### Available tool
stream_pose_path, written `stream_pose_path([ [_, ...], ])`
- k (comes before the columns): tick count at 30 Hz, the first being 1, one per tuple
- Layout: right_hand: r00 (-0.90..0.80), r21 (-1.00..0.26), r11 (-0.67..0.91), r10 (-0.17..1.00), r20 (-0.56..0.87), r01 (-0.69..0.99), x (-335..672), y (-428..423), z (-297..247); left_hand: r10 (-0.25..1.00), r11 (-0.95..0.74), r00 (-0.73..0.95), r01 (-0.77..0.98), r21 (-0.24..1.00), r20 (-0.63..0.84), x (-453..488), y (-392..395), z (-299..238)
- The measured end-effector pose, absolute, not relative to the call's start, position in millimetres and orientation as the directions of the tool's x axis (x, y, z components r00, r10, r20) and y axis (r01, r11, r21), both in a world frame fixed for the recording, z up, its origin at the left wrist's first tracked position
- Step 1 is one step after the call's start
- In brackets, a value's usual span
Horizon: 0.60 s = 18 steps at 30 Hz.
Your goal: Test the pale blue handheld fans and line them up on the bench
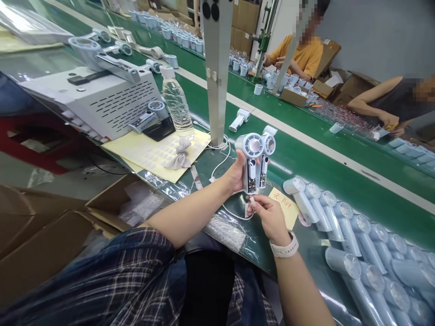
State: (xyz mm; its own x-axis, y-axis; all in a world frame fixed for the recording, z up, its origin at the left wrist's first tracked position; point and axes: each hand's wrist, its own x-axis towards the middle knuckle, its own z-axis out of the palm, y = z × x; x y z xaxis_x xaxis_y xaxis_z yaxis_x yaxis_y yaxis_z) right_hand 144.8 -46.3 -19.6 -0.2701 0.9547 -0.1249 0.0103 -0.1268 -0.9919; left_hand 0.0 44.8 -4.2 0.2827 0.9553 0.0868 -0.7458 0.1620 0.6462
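Two light-blue handheld fans (252,149) are held upright, side by side, in my left hand (237,174). Their handle fronts are uncovered, so circuit parts show inside. Just below the nearer handle, my right hand (270,215) pinches the plug of a white cable (252,199). Whether the plug is inside the handle or only touching it, I cannot tell. The cable (238,216) loops to the left under my hands. Behind the right hand lies a yellow note (285,206) with red handwriting.
Wrapped fans (343,210) lie in rows at the right. A metal post (216,72) rises ahead, near a water bottle (176,106) and a white vented box (118,99). One fan (239,119) lies on the green conveyor belt (306,136). Two people (312,52) sit across it.
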Motion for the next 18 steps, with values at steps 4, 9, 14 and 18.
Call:
stream_pose_path([
  [4,-0.146,-0.998,-0.056,0.988,-0.054,-0.014,137,-48,-16,0.959,0.149,0.268,-0.76,0.632,0.096,1,42,-2],
  [9,-0.058,-1.0,-0.023,0.998,-0.023,0.003,126,-58,-21,0.963,0.084,0.226,-0.772,0.63,0.149,4,36,0],
  [14,-0.047,-0.995,-0.054,0.998,-0.05,-0.085,118,-62,-27,0.977,0.036,0.167,-0.744,0.667,0.133,10,33,-4],
  [18,-0.063,-1.0,0.016,0.998,0.015,0.021,122,-59,-27,0.975,0.03,0.165,-0.759,0.651,0.147,10,32,-3],
])
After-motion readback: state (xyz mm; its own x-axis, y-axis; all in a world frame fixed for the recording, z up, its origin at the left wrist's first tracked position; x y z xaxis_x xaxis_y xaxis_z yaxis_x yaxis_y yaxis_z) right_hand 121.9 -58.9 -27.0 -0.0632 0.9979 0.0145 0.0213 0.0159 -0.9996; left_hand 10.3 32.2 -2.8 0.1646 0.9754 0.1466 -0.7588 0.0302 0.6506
